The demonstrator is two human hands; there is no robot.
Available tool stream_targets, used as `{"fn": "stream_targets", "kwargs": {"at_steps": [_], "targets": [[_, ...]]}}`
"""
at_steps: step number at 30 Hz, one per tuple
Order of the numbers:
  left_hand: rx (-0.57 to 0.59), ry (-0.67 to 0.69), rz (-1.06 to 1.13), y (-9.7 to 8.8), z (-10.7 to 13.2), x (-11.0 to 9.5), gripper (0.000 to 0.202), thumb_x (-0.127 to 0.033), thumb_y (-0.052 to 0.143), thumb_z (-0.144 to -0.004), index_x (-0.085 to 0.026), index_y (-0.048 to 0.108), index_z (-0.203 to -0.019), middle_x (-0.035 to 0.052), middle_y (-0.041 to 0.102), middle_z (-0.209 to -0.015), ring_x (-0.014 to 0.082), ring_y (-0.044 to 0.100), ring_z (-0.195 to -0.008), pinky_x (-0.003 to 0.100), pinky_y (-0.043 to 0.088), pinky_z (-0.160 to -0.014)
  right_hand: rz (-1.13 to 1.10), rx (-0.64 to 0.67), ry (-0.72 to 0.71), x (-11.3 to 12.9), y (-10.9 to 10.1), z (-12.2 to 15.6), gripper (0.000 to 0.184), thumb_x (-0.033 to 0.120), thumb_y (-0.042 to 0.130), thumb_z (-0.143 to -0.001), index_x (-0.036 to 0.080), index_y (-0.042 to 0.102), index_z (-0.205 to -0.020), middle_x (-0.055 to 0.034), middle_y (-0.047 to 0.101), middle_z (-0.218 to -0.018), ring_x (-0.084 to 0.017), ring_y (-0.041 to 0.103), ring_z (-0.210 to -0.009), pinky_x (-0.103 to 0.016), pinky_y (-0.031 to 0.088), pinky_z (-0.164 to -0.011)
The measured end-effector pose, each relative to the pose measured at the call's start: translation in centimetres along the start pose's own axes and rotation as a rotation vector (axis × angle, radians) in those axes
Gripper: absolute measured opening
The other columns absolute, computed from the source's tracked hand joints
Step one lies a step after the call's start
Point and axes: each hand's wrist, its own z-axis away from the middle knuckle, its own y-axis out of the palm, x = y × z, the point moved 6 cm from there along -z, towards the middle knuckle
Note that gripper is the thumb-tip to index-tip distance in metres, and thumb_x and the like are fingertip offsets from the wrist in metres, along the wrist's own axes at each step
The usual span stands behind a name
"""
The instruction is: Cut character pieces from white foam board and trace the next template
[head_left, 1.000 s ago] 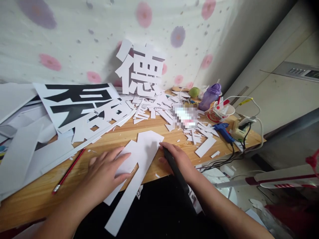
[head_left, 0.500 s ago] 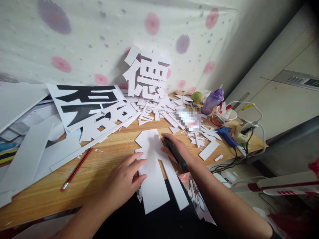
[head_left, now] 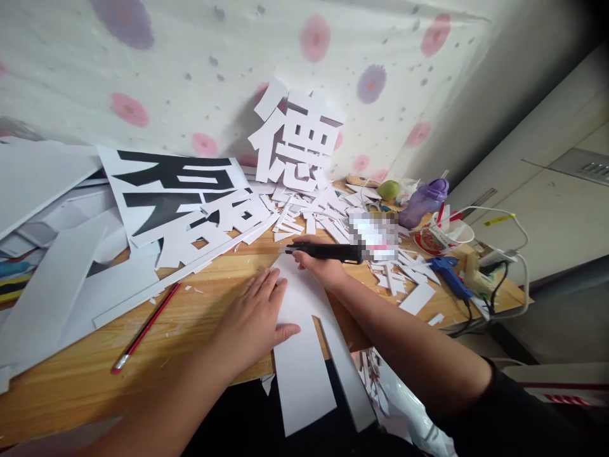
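Note:
A white cut-out board piece with two legs lies on the wooden table and hangs over its front edge. My left hand lies flat on it, fingers stretched out, pressing it down. My right hand is closed round a black utility knife, held level with its tip pointing left at the far end of the piece.
A red pencil lies to the left. Printed sheets with large black strokes and a white cut-out character lean at the back. Paper scraps, a purple bottle, a cup, a blue glue gun and cables fill the right.
The white piece has been turned so its legs point toward me. My right hand swung the knife from pointing down to level across the far end. My left hand shifted right onto the piece.

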Motion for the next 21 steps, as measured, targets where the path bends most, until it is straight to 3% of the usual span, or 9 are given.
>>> {"fn": "stream_targets", "kwargs": {"at_steps": [6, 12, 21], "targets": [[-0.062, 0.029, -0.057, 0.46, 0.16, 0.19, 0.08, -0.06, 0.066, -0.079, -0.007, 0.053, -0.137, 0.0266, 0.041, -0.15, 0.0393, 0.038, -0.14, 0.053, 0.038, -0.111, 0.181, -0.015, -0.117, -0.58, 0.32, 0.4, 0.027, 0.031, 0.067, -0.077, 0.022, 0.066, -0.102, -0.0058, 0.073, -0.099, -0.021, 0.068, -0.09, -0.039, 0.055, -0.086], [-0.035, 0.016, -0.049, 0.45, 0.05, 0.21, 0.082, -0.061, 0.067, -0.077, -0.006, 0.054, -0.136, 0.0263, 0.042, -0.149, 0.0406, 0.041, -0.138, 0.054, 0.04, -0.11, 0.261, -0.006, -0.125, 0.05, 0.25, 0.75, 0.027, 0.03, 0.069, -0.077, 0.022, 0.069, -0.103, -0.0045, 0.075, -0.096, -0.02, 0.071, -0.088, -0.037, 0.058, -0.084], [-0.063, 0.042, -0.078, 0.64, 0.07, 0.21, 0.084, -0.066, 0.063, -0.077, -0.006, 0.054, -0.135, 0.0256, 0.042, -0.149, 0.0396, 0.042, -0.138, 0.052, 0.041, -0.109, 0.212, 0.05, -0.133, 0.28, 0.37, 0.84, 0.029, 0.026, 0.07, -0.077, 0.021, 0.068, -0.106, -0.0041, 0.076, -0.095, -0.019, 0.072, -0.084, -0.035, 0.059, -0.082]]}}
